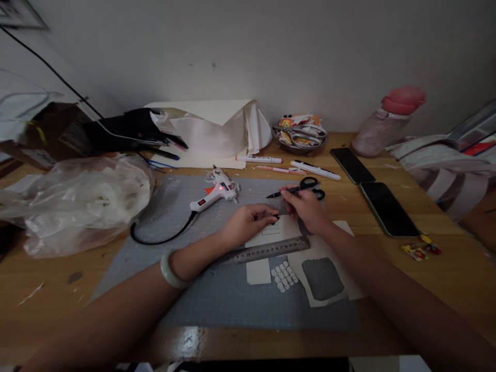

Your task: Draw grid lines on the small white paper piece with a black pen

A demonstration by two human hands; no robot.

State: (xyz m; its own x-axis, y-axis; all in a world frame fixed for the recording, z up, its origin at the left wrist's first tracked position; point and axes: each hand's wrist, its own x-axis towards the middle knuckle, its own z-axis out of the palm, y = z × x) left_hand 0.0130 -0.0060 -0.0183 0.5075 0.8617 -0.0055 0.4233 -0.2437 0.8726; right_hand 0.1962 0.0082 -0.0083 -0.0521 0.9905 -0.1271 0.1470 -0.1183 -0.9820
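Observation:
My right hand (304,205) holds a black pen (274,195), its tip pointing left above the cutting mat (186,299). Between the thumb and fingers of my left hand (251,223) is a small black piece that looks like a pen cap (275,219). Below both hands lies a white paper (267,237) with drawn lines, partly covered by my left hand. A metal ruler (267,250) rests along the paper's lower edge. Nearer to me are a small blank paper piece (258,272), several small white rounded pieces (284,276) and a dark grey shape on paper (323,279).
Black-handled scissors (318,194) lie just beyond my right hand. A white glue gun (217,191) with a lit red light and black cord sits on the mat. Around are a plastic bag (89,201), markers (315,170), a bowl (300,147), two phones (388,208) and a bottle (382,129).

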